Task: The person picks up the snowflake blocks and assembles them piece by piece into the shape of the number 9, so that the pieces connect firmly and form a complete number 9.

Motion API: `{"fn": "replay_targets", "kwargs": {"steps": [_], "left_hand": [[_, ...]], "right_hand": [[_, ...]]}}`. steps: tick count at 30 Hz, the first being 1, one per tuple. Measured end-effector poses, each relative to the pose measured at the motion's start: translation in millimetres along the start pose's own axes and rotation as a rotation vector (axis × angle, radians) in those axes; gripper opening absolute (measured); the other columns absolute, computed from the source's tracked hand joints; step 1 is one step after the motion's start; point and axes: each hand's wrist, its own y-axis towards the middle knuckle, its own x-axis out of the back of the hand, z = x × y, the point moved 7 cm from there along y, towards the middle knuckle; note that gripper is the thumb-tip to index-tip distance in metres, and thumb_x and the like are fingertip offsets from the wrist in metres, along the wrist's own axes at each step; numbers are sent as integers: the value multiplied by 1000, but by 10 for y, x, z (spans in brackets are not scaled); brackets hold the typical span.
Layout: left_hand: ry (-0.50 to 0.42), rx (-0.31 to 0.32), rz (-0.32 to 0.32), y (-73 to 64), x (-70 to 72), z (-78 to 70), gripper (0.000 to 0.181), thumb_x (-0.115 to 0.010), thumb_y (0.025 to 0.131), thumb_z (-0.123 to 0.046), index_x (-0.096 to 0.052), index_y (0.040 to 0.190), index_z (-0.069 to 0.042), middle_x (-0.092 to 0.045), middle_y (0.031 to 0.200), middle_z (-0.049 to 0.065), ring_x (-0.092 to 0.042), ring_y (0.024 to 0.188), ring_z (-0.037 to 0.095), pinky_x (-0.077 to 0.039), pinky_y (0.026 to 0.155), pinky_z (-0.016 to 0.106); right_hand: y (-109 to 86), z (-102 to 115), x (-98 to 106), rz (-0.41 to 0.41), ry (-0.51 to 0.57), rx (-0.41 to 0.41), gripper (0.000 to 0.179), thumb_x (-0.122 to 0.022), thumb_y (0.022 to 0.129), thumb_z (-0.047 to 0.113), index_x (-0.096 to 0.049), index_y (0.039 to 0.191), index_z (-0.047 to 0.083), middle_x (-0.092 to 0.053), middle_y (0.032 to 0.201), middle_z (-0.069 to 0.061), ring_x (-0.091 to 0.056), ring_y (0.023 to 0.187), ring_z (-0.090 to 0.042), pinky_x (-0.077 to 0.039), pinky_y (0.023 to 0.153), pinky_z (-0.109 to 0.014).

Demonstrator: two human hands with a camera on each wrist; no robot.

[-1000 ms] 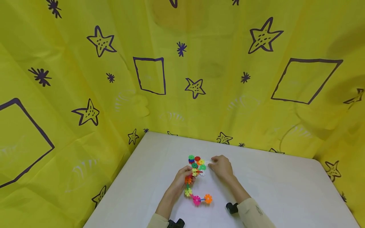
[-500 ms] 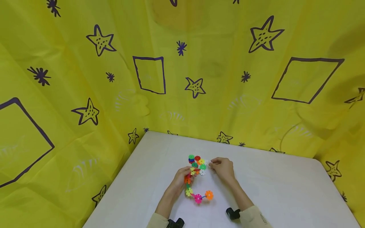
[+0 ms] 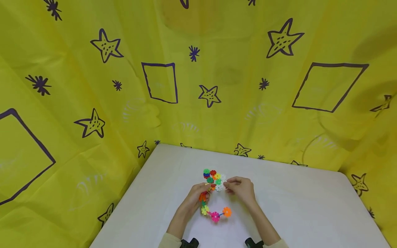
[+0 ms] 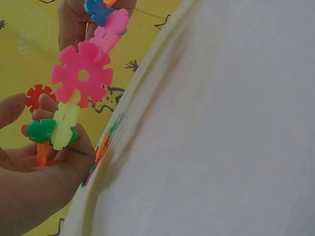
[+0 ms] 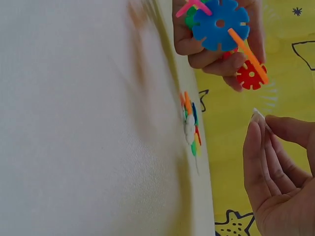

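Left hand (image 3: 195, 196): you are gripping a chain of discs (image 4: 71, 81).
Right hand (image 3: 243, 189): you are pinching a white piece (image 5: 258, 114) (mostly hidden).

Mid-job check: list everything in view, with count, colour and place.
disc chain: 1, several colours including pink, yellow, orange, green and blue, gripped in the left hand
white piece: 1, white, pinched in the right fingers
loose discs: several, too overlapped to count, mixed colours, on the table
table: 1, white, beneath the hands
backdrop: 1, yellow with dark drawings, around the table
wrist devices: 2, black, bottom edge
sleeves: 2, beige, bottom edge
left hand: 1, at the chain
right hand: 1, at the white piece
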Motion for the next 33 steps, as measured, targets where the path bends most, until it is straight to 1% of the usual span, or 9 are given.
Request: {"fn": "replay_targets", "kwargs": {"steps": [1, 7, 11, 16, 23, 29, 33], "left_hand": [[9, -1, -1, -6, 1, -3, 29, -64, 105, -29, -69, 104, 0, -58, 87, 4, -48, 66, 9, -44, 62, 21], [46, -6, -2, -18, 4, -2, 37, -64, 104, -28, -66, 107, 9, -61, 85, 2, -49, 66, 11, -43, 62, 22], [38, -7, 7, -17, -6, 8, 38, -64, 104, -25, -64, 110, 12, -64, 87, 2, -50, 68, 11, -43, 64, 22], [43, -14, 27, -14, -27, 19, 41, -64, 104, -24, -62, 117, 15, -64, 89, 2, -51, 71, 11, -44, 66, 22], [62, -22, 42, -16, -40, 23, 41, -63, 104, -22, -60, 119, 16, -64, 91, 4, -51, 74, 13, -45, 68, 23], [83, -48, 56, -32, -45, -21, 41, -64, 104, -19, -59, 117, 19, -66, 91, 4, -52, 75, 15, -47, 70, 24], [77, -50, 56, -50, -46, -32, 35, -64, 104, -18, -64, 113, 16, -68, 92, 6, -53, 77, 16, -48, 72, 25]], "right_hand": [[-22, 3, -11, 8, 19, -8, 19, -85, 87, 11, -75, 94, -3, -76, 80, -13, -76, 69, -29, -63, 65, -40], [-134, 50, -58, 45, 114, -27, 20, -83, 88, 9, -73, 95, -7, -76, 82, -17, -76, 69, -29, -63, 66, -41], [-186, 73, -67, 49, 155, -27, 21, -83, 88, 7, -72, 96, -9, -75, 82, -19, -76, 69, -31, -63, 65, -42], [-221, 80, -98, 63, 204, -42, 21, -82, 89, 3, -70, 97, -12, -75, 83, -22, -77, 71, -32, -63, 67, -42], [-241, 83, -156, 90, 219, -41, 21, -80, 89, 2, -67, 96, -13, -75, 84, -23, -77, 74, -36, -63, 67, -41], [-259, 91, -177, 95, 214, -40, 20, -80, 89, 1, -67, 95, -13, -75, 84, -24, -77, 75, -38, -63, 68, -42], [-270, 85, -176, 94, 212, -42, 19, -80, 89, 0, -68, 93, -13, -75, 84, -24, -77, 73, -35, -63, 67, -40]]}}
